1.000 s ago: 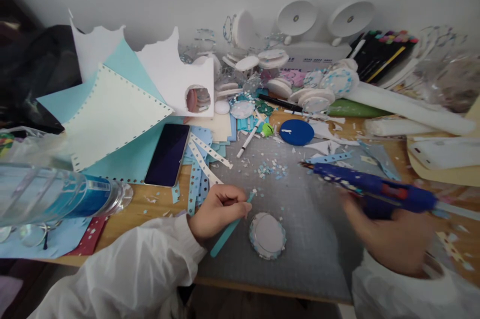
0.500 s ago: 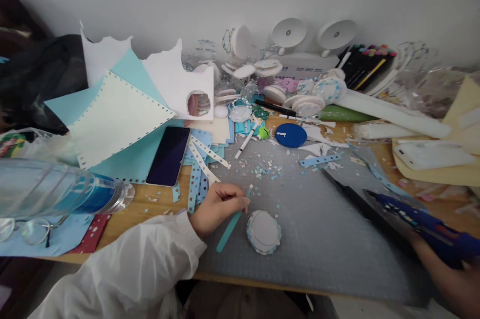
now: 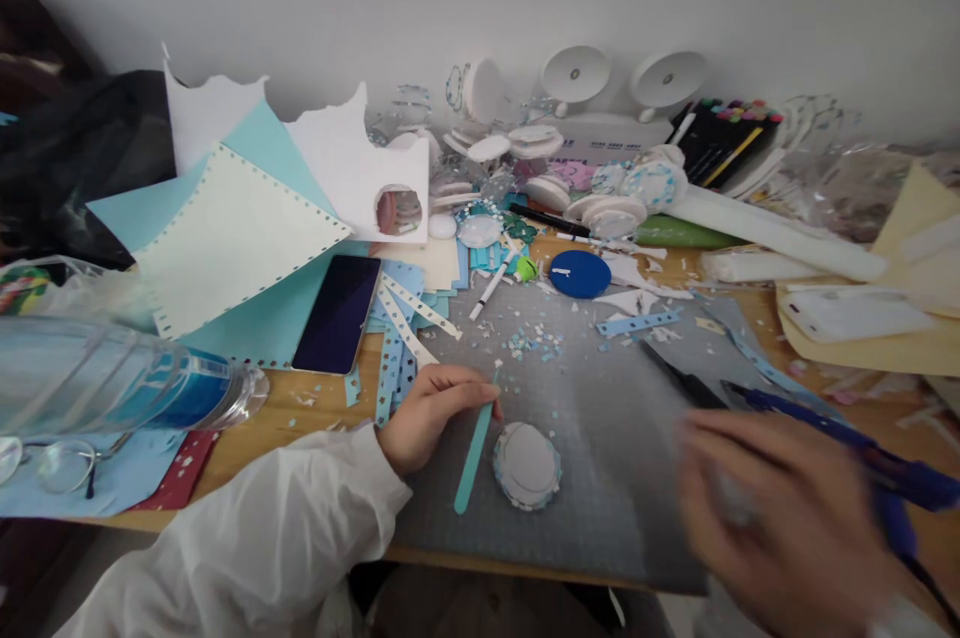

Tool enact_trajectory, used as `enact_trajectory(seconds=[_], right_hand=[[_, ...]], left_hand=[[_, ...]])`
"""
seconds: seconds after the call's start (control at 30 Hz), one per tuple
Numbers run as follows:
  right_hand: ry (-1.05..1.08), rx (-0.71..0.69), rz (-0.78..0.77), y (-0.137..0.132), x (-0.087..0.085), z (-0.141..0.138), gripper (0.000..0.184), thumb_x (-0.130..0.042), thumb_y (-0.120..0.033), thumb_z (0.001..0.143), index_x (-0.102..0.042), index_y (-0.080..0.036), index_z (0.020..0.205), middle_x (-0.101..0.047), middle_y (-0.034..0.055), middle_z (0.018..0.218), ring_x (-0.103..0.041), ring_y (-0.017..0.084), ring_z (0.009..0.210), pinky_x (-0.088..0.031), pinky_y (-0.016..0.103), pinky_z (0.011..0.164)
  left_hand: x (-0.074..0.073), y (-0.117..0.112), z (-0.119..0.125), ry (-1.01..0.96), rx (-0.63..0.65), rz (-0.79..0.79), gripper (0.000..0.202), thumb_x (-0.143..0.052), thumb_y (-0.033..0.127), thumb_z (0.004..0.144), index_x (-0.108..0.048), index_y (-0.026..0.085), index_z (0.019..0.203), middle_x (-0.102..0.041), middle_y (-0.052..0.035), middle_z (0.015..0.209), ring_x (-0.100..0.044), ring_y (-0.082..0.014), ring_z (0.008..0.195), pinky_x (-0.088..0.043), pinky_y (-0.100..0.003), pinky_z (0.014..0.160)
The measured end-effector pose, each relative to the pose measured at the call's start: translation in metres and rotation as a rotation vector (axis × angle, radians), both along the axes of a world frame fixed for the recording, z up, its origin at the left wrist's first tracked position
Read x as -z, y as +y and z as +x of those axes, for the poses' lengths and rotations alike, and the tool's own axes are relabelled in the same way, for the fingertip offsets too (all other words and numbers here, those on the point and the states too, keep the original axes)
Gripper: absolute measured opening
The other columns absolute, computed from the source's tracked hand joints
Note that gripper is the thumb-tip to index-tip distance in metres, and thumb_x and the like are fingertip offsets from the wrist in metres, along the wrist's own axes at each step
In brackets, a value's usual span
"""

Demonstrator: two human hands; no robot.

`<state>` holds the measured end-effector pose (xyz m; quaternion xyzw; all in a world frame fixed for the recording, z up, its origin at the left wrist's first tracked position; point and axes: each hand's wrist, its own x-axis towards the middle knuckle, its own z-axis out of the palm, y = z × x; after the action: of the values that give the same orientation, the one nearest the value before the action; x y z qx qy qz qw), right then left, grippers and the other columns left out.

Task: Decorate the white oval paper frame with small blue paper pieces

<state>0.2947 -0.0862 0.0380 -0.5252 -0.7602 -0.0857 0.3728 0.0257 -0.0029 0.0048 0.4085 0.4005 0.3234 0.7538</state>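
My left hand [image 3: 442, 413] pinches the upper end of a teal craft stick [image 3: 472, 463] between thumb and fingers, its rounded lower end slanting toward the mat's front edge. Just right of it, a round white disc [image 3: 527, 464] with a pale blue, scalloped rim lies flat on the grey cutting mat [image 3: 607, 518]. My right hand [image 3: 780, 498] is blurred by motion over the mat's right part, fingers apart and nothing visible in them. Behind it lies a dark blue glue gun [image 3: 862, 453], and a black, blade-shaped tool [image 3: 682, 373] is partly hidden by the hand.
Paper scraps [image 3: 532, 343] and a blue oval [image 3: 581, 274] lie on the mat. A phone [image 3: 337, 313], water bottle [image 3: 120, 373] and glasses [image 3: 67, 466] are at left. White discs [image 3: 532, 140] and a pen box [image 3: 727, 143] crowd the back.
My right hand has let go of the glue gun, now lying at right, and moved left over the mat. The craft stick has shifted slightly right in my left hand.
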Motion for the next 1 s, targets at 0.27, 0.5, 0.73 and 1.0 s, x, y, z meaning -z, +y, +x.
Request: enact_trajectory(seconds=[0.27,0.5,0.73,1.0], right_hand=[[-0.385,-0.544,0.161,0.056,-0.004,-0.106,0.025,-0.043,-0.013,0.094,-0.067,-0.015,0.095,-0.069,0.0055,0.093,-0.06,0.019,0.09,-0.045,0.038,0.083],[-0.212,-0.505,0.209,0.074,0.0,-0.079,0.021,-0.044,-0.01,0.09,-0.063,-0.019,0.093,-0.073,0.0048,0.09,-0.064,0.018,0.08,-0.052,0.035,0.077],[0.528,-0.031,0.038,0.077,0.032,-0.041,0.008,-0.063,-0.015,0.082,-0.058,-0.021,0.084,-0.069,0.0039,0.075,-0.067,0.02,0.068,-0.054,0.035,0.062],[1.007,-0.101,-0.15,0.075,0.039,-0.042,0.007,-0.063,-0.022,0.084,-0.056,-0.02,0.087,-0.06,0.0009,0.07,-0.062,0.017,0.059,-0.047,0.028,0.049]], left_hand=[[-0.003,0.002,0.003,-0.103,-0.124,-0.068,0.028,-0.074,0.031,0.067,-0.062,0.011,0.051,-0.041,0.0046,0.045,-0.032,-0.0064,0.047,-0.023,-0.022,0.047],[0.0,-0.004,0.0,0.109,-0.065,0.209,0.036,-0.061,0.043,0.084,-0.071,0.012,0.07,-0.054,0.0,0.056,-0.044,-0.0104,0.054,-0.035,-0.024,0.056],[0.001,-0.007,-0.001,0.429,0.3,1.057,0.091,-0.077,0.063,0.053,-0.054,0.014,0.125,-0.06,-0.0172,0.116,-0.055,-0.0312,0.102,-0.043,-0.043,0.09],[0.008,-0.007,0.005,0.695,0.462,1.233,0.063,-0.071,0.05,0.07,-0.053,0.014,0.119,-0.062,-0.0166,0.115,-0.058,-0.0322,0.103,-0.044,-0.045,0.088]])
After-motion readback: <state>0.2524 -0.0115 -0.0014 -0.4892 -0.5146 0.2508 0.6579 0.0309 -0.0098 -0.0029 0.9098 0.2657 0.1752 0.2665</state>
